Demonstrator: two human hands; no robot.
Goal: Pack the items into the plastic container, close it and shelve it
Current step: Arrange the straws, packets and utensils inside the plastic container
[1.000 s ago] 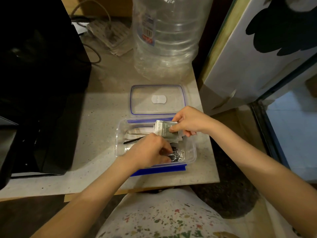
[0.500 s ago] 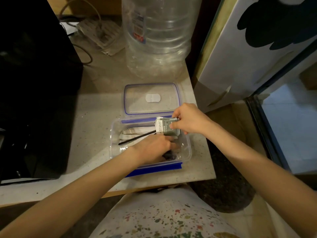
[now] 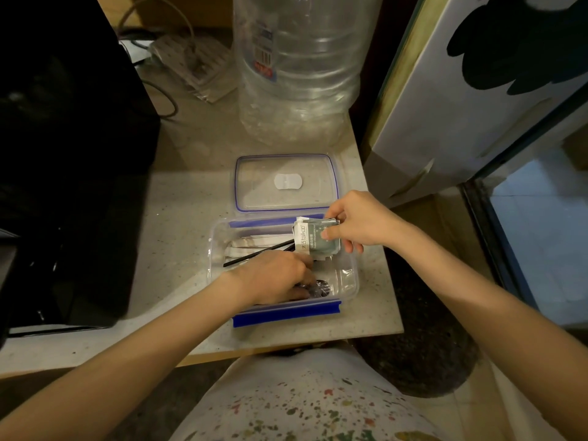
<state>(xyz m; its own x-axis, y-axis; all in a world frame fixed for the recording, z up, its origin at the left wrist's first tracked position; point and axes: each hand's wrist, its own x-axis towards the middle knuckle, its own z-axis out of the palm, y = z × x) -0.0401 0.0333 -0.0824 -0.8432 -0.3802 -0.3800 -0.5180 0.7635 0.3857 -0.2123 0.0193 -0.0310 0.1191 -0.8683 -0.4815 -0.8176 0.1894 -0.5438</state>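
A clear plastic container (image 3: 348, 283) with a blue front clip stands open on the speckled counter. Its clear lid (image 3: 254, 186) with a blue seal lies flat just behind it. My right hand (image 3: 359, 222) pinches a small stack of grey-green and white sachets (image 3: 310, 241) over the container's back right part. My left hand (image 3: 276, 276) reaches down into the container, fingers curled around small dark shiny items (image 3: 319, 288) at the front. White paper packets (image 3: 254, 245) and a thin black stick (image 3: 254, 256) lie inside on the left.
A big clear water bottle (image 3: 296, 68) stands behind the lid. A black appliance (image 3: 70, 160) fills the left side. A power strip with cables (image 3: 194, 63) lies at the back. A white board with black shapes (image 3: 461, 100) leans at right. The counter edge (image 3: 286, 350) runs just below the container.
My right hand has lifted the sachet stack slightly and turned it more upright. My left hand has dug deeper into the container's front. The black stick now shows more clearly.
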